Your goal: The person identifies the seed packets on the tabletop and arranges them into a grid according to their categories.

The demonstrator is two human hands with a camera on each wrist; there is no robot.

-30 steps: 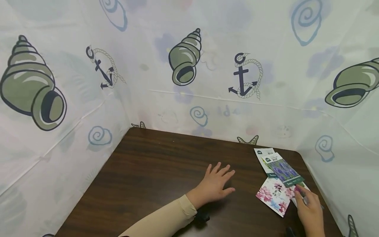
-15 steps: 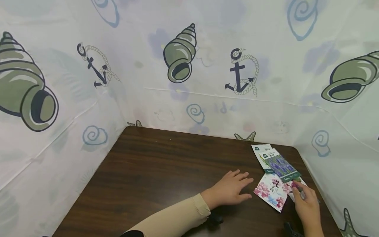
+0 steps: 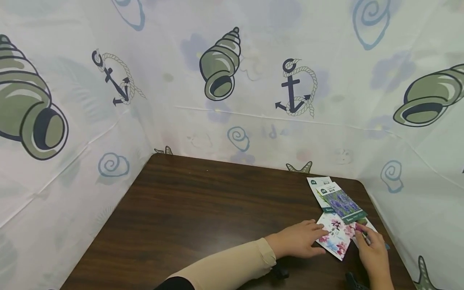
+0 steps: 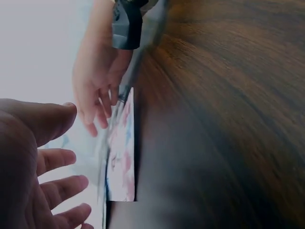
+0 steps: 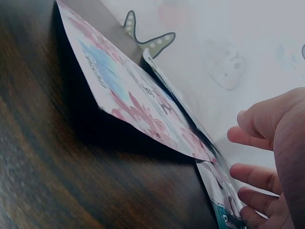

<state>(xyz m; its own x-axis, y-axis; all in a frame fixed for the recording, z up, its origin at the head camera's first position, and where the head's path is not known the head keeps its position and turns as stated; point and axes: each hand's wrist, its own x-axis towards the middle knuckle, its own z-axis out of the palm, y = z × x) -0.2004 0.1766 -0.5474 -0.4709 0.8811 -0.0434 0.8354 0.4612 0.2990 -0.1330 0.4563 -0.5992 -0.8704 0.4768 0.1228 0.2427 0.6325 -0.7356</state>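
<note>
The pink floral packet [image 3: 335,238] lies flat on the dark wooden table [image 3: 203,209], near its right front corner, half tucked under the purple-flower packet [image 3: 343,203], so the packets fan out overlapping. Left hand [image 3: 299,239] comes in flat from the packet's left, fingers straight, tips touching its near edge, gripping nothing. Right hand [image 3: 373,251] sits at the packet's right edge, fingers relaxed and loosely spread on the packets there; from the wrist view, no pinch visible. The packet lies between both hands.
</note>
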